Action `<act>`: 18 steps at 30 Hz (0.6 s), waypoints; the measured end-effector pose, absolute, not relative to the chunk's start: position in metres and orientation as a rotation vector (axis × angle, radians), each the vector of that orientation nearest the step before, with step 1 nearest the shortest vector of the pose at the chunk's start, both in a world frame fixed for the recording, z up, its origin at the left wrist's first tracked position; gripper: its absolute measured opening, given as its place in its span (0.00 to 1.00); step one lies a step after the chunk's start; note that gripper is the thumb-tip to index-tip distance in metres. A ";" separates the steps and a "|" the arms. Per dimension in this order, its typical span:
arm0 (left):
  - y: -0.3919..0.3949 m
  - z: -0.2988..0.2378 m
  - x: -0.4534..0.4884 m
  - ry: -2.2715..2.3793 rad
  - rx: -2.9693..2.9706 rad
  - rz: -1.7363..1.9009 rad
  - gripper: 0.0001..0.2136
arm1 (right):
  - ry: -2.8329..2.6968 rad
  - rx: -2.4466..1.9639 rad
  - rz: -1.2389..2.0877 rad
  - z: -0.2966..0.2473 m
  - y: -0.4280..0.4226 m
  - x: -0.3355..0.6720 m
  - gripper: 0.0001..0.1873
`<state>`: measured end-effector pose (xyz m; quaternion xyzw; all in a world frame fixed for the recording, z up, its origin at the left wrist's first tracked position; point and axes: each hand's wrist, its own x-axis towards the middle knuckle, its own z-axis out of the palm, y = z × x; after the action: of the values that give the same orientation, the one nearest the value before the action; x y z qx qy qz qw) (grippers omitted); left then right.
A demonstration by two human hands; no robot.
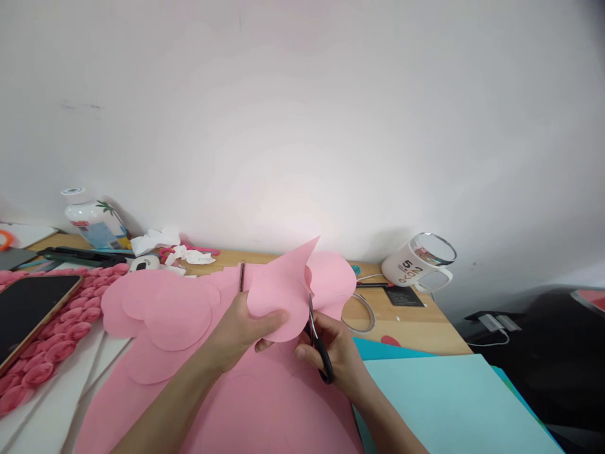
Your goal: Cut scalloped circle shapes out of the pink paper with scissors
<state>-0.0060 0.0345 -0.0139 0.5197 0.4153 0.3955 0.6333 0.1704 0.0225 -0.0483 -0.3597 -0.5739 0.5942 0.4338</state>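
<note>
My left hand (253,331) grips a sheet of pink paper (278,290), its thumb lying on top and its fingers underneath. In my right hand (333,343) is a pair of scissors (322,356) with black handles. Their blades meet the paper at a curved cut edge, and a pointed flap stands up above the cut. Rounded pink paper pieces (177,313) lie overlapping to the left of my hands. Below them spreads a larger pink sheet (278,410).
Light blue sheets (439,394) lie at right. A white mug (416,261) stands near the wall, by a black card (404,296). At left are a phone (35,315) on pink rosettes (70,331), a white bottle (94,217) and crumpled tissue (155,241).
</note>
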 end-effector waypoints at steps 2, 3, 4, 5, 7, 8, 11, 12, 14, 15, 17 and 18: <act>0.034 -0.013 -0.006 0.954 1.194 0.900 0.11 | -1.427 -0.891 1.482 -0.048 0.023 0.170 0.17; 0.034 -0.012 -0.006 0.958 1.198 0.897 0.11 | -1.428 -0.892 1.482 -0.047 0.023 0.170 0.17; 0.034 -0.011 -0.007 0.962 1.202 0.892 0.11 | -1.428 -0.895 1.481 -0.047 0.024 0.170 0.17; 0.035 -0.011 -0.007 0.966 1.204 0.887 0.10 | -1.427 -0.899 1.481 -0.047 0.024 0.170 0.17; 0.035 -0.011 -0.007 0.974 1.205 0.885 0.10 | -1.422 -0.905 1.487 -0.046 0.024 0.170 0.16; 0.035 -0.011 -0.007 0.977 1.207 0.886 0.09 | -1.420 -0.905 1.492 -0.046 0.024 0.170 0.16; 0.036 -0.012 -0.008 0.987 1.211 0.889 0.10 | -1.417 -0.901 1.510 -0.046 0.022 0.170 0.16; 0.036 -0.013 -0.008 0.990 1.213 0.888 0.10 | -1.413 -0.897 1.515 -0.046 0.022 0.170 0.16; 0.036 -0.012 -0.008 0.993 1.214 0.889 0.10 | -1.414 -0.890 1.518 -0.046 0.022 0.170 0.15; 0.035 -0.012 -0.008 0.994 1.214 0.889 0.10 | -1.417 -0.886 1.514 -0.046 0.022 0.170 0.15; 0.035 -0.011 -0.007 0.998 1.211 0.889 0.11 | -1.428 -0.881 1.507 -0.047 0.023 0.170 0.15; 0.035 -0.010 -0.007 1.000 1.207 0.888 0.11 | -1.431 -0.881 1.504 -0.047 0.023 0.170 0.15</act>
<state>-0.0072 0.0352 -0.0097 0.5252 0.4351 0.3864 0.6208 0.1698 0.0231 -0.0471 -0.3530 -0.5733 0.6025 0.4287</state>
